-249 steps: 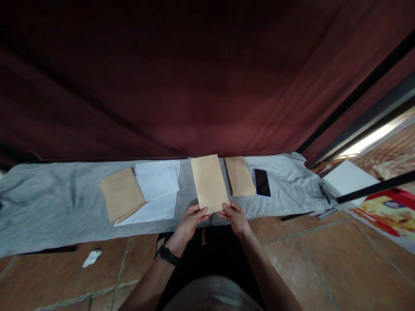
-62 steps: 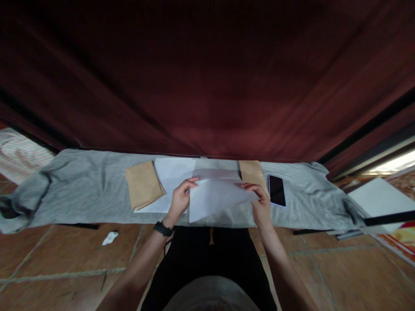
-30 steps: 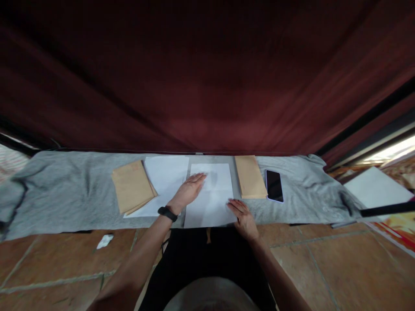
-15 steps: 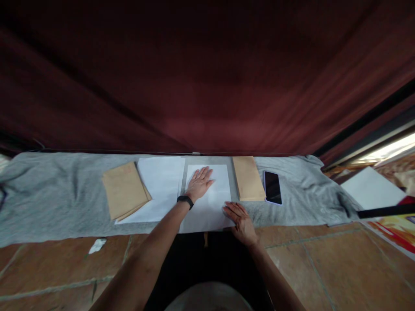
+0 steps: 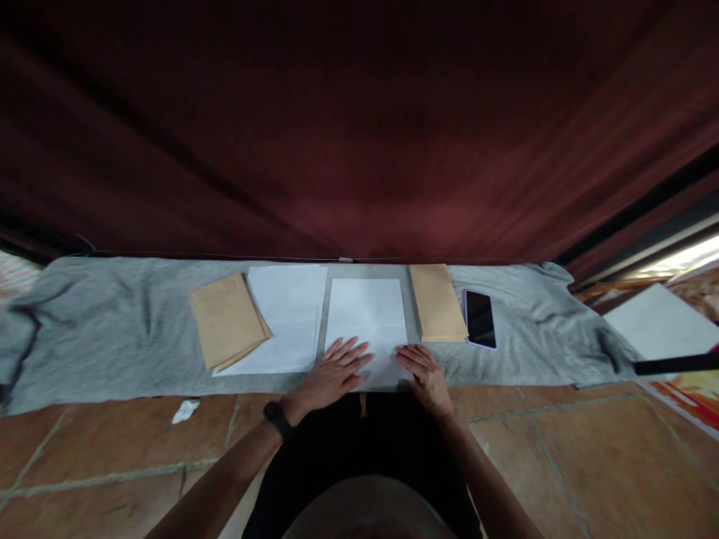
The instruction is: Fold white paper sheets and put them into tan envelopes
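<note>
Nearest are the dark trousers of the person, who sits before a narrow table covered with a grey cloth. Around the left wrist there is a black band. The left hand lies with its fingers spread on the near left part of a white sheet; its grip is wide and takes hold of nothing. The right hand rests at the near right edge of the same sheet, fingers close together and a little bent, and its grip is also not closed (the thumb is too dark to see well). The white sheet lies flat on the cloth, in front of the person, its near edge at the front of the table.

On the floor tiles, to the left, is a small white scrap. On the table, left of the sheet, some brown envelopes lie askew, partly over white papers. To the right there is a brown stack, and just beside it a phone with a dark screen. Farther to the right, a pale board is seen. Behind the table hangs a dark red curtain.
</note>
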Demonstrator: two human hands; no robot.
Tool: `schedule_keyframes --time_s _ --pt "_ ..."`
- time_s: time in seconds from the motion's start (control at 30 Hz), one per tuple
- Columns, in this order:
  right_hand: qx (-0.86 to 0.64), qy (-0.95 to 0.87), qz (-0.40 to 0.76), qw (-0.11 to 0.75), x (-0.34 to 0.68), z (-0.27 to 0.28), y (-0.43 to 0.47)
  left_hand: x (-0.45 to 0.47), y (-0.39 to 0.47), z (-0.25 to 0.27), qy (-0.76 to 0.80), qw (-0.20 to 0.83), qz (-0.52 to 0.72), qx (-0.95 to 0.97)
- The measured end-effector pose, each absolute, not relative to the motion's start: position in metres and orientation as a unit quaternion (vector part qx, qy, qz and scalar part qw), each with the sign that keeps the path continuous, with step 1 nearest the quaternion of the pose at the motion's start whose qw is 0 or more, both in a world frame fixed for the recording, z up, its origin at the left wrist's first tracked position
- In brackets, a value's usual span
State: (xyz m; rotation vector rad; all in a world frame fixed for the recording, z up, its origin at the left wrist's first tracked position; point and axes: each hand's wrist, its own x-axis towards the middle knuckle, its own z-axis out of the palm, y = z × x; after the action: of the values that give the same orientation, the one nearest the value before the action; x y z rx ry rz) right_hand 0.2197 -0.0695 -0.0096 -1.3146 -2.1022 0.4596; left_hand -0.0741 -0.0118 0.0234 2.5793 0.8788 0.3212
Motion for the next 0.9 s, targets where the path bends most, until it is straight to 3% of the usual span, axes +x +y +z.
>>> schedule_keyframes --time_s 0.2,0.47,0.9 --pt "-0.497 -0.788 0.183 0.313 0.221 -0.011 -0.07 -0.112 -0.043 0.029 0.318 0.235 0.124 0.91" --pt "-0.498 -0.774 0.209 0.331 0.222 -0.005 -0.072 -0.126 -0.036 0.003 0.402 0.241 0.295 0.833" --pt "-0.501 -0.761 0.223 0.348 0.228 -0.012 -0.084 -0.123 -0.063 0.008 0.435 0.217 0.319 0.813"
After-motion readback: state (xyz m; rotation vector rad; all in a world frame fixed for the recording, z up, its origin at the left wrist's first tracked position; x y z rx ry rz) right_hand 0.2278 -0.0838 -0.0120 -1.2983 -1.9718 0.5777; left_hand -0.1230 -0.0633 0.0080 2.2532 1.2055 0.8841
